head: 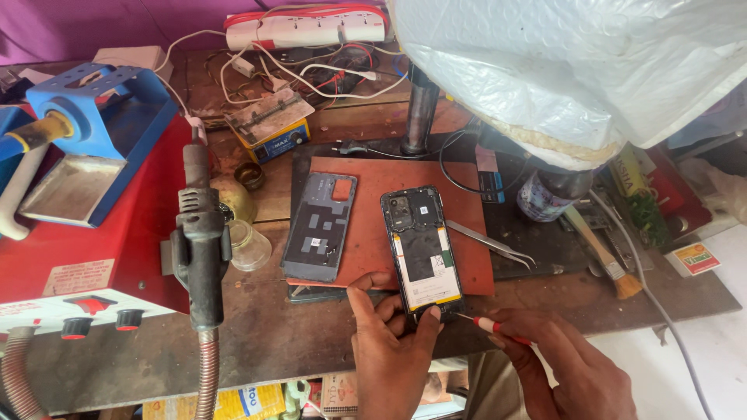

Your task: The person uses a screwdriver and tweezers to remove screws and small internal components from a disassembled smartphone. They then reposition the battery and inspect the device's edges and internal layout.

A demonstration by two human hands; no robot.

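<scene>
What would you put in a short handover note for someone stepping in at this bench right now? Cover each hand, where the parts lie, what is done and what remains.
Left hand: steadies the bottom end of the opened phone on the red mat.
Right hand: holds a red-handled screwdriver, tip at the phone's lower edge.
Done: back cover is off, lying inside-up left of the phone.
Left: internals still in place; tweezers lie ready to the right.

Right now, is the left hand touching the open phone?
Touching. The head view shows the left hand with its fingers curled over the bottom edge of the open phone, steadying it on the red mat.
</scene>
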